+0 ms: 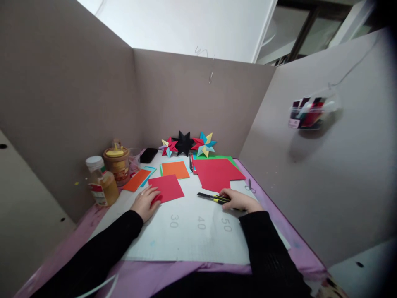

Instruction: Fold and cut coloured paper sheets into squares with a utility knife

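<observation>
My left hand [145, 202] lies with its fingers spread on the left edge of a red paper square [167, 188]. In my right hand [240, 200] is a black-and-yellow utility knife [214, 198], held low over the white mat [186, 244], its tip pointing left. The fingers partly cover it, and I cannot tell whether a second slim tool lies along it. Just beyond that hand is a larger red sheet [217, 170] with a corner cut away, lying over green paper [231, 159]. Small scissors [250, 187] rest at the mat's right edge.
Orange papers [137, 180] and blue ones lie behind my left hand. A glue bottle [104, 182], a brown tub [117, 163] and a black phone [149, 155] stand or lie at left. Folded paper stars [184, 143] lean at the back. A clear basket [310, 114] hangs right.
</observation>
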Tool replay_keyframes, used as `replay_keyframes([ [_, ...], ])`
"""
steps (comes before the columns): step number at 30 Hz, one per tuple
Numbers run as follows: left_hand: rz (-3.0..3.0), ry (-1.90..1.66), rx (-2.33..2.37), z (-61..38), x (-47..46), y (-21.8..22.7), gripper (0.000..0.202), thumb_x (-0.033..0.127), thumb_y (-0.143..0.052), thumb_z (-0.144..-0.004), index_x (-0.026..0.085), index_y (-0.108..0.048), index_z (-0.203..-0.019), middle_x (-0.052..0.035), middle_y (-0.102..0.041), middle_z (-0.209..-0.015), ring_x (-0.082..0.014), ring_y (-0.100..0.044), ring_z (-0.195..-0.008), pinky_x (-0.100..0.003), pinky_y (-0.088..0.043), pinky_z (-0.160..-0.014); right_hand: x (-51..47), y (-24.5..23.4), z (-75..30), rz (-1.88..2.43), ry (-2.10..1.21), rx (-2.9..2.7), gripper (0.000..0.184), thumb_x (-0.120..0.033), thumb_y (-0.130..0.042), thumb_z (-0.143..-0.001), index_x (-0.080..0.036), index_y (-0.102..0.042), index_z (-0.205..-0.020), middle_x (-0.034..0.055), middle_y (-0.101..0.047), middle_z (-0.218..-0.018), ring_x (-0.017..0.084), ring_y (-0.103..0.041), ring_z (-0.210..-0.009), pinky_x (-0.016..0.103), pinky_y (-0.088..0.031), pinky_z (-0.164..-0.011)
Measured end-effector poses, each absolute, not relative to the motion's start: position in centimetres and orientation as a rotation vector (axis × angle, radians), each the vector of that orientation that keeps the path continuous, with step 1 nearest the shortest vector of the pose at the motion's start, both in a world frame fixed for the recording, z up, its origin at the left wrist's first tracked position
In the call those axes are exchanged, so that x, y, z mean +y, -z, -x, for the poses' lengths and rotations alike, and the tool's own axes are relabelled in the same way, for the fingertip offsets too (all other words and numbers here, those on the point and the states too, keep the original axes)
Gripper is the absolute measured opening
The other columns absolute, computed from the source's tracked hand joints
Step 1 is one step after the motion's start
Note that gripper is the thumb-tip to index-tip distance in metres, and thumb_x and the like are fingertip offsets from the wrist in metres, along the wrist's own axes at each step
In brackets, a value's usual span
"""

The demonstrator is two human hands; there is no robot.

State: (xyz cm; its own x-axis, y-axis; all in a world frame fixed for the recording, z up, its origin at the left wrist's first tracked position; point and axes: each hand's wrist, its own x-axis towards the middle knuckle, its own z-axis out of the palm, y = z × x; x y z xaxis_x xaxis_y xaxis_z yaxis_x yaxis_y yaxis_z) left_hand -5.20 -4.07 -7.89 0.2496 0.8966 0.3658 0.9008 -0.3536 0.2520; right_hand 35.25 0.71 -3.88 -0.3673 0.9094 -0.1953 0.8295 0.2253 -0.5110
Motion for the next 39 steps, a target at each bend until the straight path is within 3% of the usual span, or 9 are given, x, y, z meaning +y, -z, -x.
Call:
replay_keyframes([
  [6,2.458,0.678,-1.768,4.5,-4.3,7.3,0.04,0.038,-0.042,-0.084,0.018,-0.058,-0.115,-0.0106,-0.054,-0.126,-0.0291,-0.033,-0.128,-0.046,-0.027,-0.104,0.6,3.6,-30.5,1.489,-0.471,-2.439,0.035,-0.025,-0.062,-0.069,-0.019,-0.058,-0.104,0.0059,-0.06,-0.098,0.019,-0.054,-0.087,0.025,-0.037,-0.072],
  [12,2.635,0.362,-1.715,4.0,-4.3,8.0,0.058,0.037,-0.044,-0.083,0.026,-0.032,-0.139,-0.0081,-0.025,-0.147,-0.0348,-0.012,-0.135,-0.056,-0.019,-0.103,3.3,4.7,-24.6,1.575,-0.026,-2.481,0.04,-0.026,-0.055,-0.079,-0.025,-0.053,-0.119,0.0097,-0.053,-0.107,0.023,-0.048,-0.098,0.03,-0.033,-0.08],
  [21,2.702,0.151,-1.833,3.6,-4.1,7.8,0.06,0.052,-0.032,-0.086,0.027,-0.028,-0.14,-0.008,-0.021,-0.148,-0.033,-0.011,-0.136,-0.052,-0.016,-0.104,3.4,5.2,-25.6,1.567,-0.126,-2.549,0.037,-0.023,-0.055,-0.077,-0.032,-0.059,-0.113,0.0056,-0.053,-0.101,0.021,-0.048,-0.096,0.028,-0.032,-0.076],
  [28,2.711,0.129,-1.849,3.6,-4.2,7.5,0.06,0.054,-0.032,-0.085,0.029,-0.03,-0.139,-0.0068,-0.025,-0.147,-0.032,-0.019,-0.134,-0.05,-0.018,-0.104,1.9,5.1,-26.5,1.467,-0.195,-2.602,0.04,-0.02,-0.055,-0.075,-0.03,-0.06,-0.113,0.0045,-0.052,-0.098,0.018,-0.047,-0.091,0.025,-0.031,-0.074],
  [31,2.717,0.058,-1.833,3.1,-3.6,6.4,0.057,0.051,-0.035,-0.084,0.028,-0.036,-0.136,-0.0086,-0.031,-0.145,-0.0335,-0.027,-0.131,-0.048,-0.026,-0.1,1.9,5.1,-26.4,1.455,-0.152,-2.621,0.039,-0.02,-0.054,-0.076,-0.03,-0.06,-0.113,0.0051,-0.053,-0.098,0.019,-0.047,-0.092,0.026,-0.03,-0.075],
  [33,2.691,0.025,-1.829,2.5,-2.8,5.3,0.05,0.048,-0.035,-0.085,0.026,-0.05,-0.128,-0.0109,-0.046,-0.135,-0.0338,-0.042,-0.121,-0.047,-0.031,-0.094,1.8,5.1,-26.3,1.457,-0.127,-2.634,0.038,-0.02,-0.054,-0.076,-0.029,-0.061,-0.112,0.0056,-0.054,-0.098,0.02,-0.046,-0.093,0.027,-0.029,-0.076],
  [35,2.634,0.041,-1.823,1.8,-1.9,4.5,0.045,0.047,-0.033,-0.086,0.023,-0.066,-0.106,-0.0126,-0.064,-0.111,-0.031,-0.055,-0.104,-0.045,-0.033,-0.091,1.8,5.0,-26.2,1.47,-0.093,-2.643,0.037,-0.02,-0.054,-0.076,-0.029,-0.061,-0.111,0.006,-0.054,-0.098,0.021,-0.046,-0.095,0.028,-0.028,-0.076],
  [37,2.593,0.137,-1.783,1.4,-1.0,4.5,0.044,0.045,-0.034,-0.086,0.019,-0.07,-0.089,-0.0136,-0.067,-0.091,-0.0283,-0.058,-0.095,-0.043,-0.034,-0.09,1.7,5.0,-26.1,1.471,-0.051,-2.659,0.036,-0.02,-0.055,-0.076,-0.03,-0.061,-0.11,0.0063,-0.054,-0.099,0.022,-0.046,-0.096,0.029,-0.028,-0.076],
  [39,2.584,0.29,-1.735,1.6,-0.1,5.3,0.041,0.042,-0.036,-0.086,0.017,-0.068,-0.094,-0.0145,-0.064,-0.097,-0.0266,-0.056,-0.097,-0.04,-0.036,-0.09,1.7,4.9,-26.1,1.459,-0.019,-2.682,0.035,-0.021,-0.054,-0.076,-0.03,-0.061,-0.11,0.0064,-0.054,-0.099,0.022,-0.047,-0.095,0.029,-0.028,-0.076],
])
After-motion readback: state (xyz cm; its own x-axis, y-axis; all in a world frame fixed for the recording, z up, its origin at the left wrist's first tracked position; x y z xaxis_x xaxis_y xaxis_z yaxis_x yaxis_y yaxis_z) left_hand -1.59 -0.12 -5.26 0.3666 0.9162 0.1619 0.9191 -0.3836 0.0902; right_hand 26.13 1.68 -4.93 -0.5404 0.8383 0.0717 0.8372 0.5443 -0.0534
